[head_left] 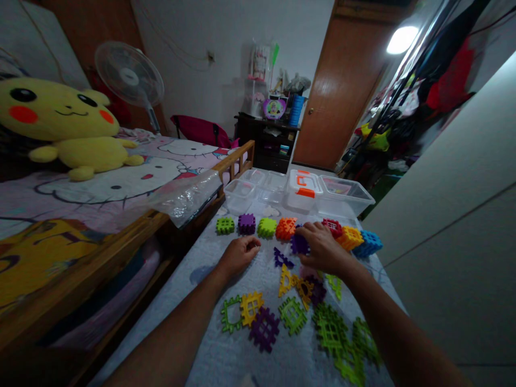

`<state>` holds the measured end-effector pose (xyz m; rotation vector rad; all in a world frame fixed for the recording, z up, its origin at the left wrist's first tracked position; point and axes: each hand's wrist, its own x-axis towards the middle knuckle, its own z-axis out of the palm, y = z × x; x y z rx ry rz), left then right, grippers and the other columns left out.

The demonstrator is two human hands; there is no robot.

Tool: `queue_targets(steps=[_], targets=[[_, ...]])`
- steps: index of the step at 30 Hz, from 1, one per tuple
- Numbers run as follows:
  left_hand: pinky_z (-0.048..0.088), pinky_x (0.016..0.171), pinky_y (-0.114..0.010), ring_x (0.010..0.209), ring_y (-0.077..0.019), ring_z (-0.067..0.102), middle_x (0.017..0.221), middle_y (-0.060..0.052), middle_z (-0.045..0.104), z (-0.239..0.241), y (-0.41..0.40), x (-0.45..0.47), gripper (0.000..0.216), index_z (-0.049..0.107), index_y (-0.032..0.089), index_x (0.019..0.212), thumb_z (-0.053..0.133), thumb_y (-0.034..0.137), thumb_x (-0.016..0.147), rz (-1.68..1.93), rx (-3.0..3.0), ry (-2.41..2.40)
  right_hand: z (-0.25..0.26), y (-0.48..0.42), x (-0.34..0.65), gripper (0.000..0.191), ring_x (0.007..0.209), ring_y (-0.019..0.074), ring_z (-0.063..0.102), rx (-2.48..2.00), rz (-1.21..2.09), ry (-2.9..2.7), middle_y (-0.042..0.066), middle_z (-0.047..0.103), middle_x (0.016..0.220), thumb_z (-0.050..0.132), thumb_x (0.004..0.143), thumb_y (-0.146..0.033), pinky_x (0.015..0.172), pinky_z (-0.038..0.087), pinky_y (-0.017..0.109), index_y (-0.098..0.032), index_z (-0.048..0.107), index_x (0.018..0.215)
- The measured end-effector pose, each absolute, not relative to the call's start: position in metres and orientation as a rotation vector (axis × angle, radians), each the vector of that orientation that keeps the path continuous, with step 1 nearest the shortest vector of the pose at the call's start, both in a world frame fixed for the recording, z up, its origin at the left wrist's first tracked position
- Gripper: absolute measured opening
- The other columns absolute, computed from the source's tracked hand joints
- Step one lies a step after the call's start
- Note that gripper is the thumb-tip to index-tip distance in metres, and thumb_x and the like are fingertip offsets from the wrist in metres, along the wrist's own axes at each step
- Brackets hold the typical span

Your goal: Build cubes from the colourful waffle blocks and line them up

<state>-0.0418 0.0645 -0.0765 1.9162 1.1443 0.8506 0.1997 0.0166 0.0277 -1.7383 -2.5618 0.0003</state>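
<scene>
My right hand (320, 244) has its fingers around a dark purple square building tile (300, 244), at the row of stacked tiles. Beside it stand an orange stack (286, 229) and, partly behind the hand, a red stack (332, 227). My left hand (240, 252) rests on the cloth with fingers curled in and nothing visible in them. Ahead of it are a purple stack (246, 223) and a lime stack (266, 228). A dark purple triangular tile (282, 258) lies between the hands. Nearer lie loose tiles: yellow (252, 307), purple (264, 329) and green (293, 315).
Clear plastic boxes (346, 194) and a lidded box with orange clasps (304, 188) stand at the table's far end. A wooden bed rail (161, 228) runs along the left, with a plastic bag (185, 199) over it. A white panel (451, 226) borders the right.
</scene>
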Motion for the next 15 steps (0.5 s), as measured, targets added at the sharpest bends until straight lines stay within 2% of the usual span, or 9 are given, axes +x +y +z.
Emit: queue_targets(steps=[5,10,15], targets=[[0.042,0.065,-0.026,0.069,-0.0167,0.060,0.072,-0.001,0.064,-0.076,0.064,-0.042,0.018,0.067,0.016,0.085,0.054,0.027,0.078,0.848,1.921,1.159,0.039,0.054,0.218,0.033,0.108,0.0334,0.047,-2.079,-0.220,-2.482,0.013,0.063,0.107,0.065,0.070,-0.025,0.089,0.032,0.043,-0.016,0.064,0.102],[0.042,0.065,-0.026,0.069,-0.0165,0.059,0.072,-0.001,0.063,-0.078,0.065,-0.043,0.018,0.067,0.017,0.085,0.053,0.027,0.078,0.847,1.925,1.152,0.028,0.069,0.212,0.028,0.115,0.0339,0.048,-2.152,-0.189,-2.538,0.014,0.067,0.106,0.063,0.070,-0.016,0.098,0.025,0.045,-0.016,0.067,0.098],[0.042,0.064,-0.025,0.068,-0.0157,0.059,0.071,0.000,0.062,-0.078,0.064,-0.043,0.018,0.066,0.017,0.086,0.053,0.027,0.078,0.834,1.926,1.163,0.021,0.070,0.208,0.027,0.114,0.0322,0.051,-2.150,-0.157,-2.537,0.012,0.070,0.104,0.062,0.070,-0.011,0.099,0.025,0.045,-0.018,0.068,0.096]])
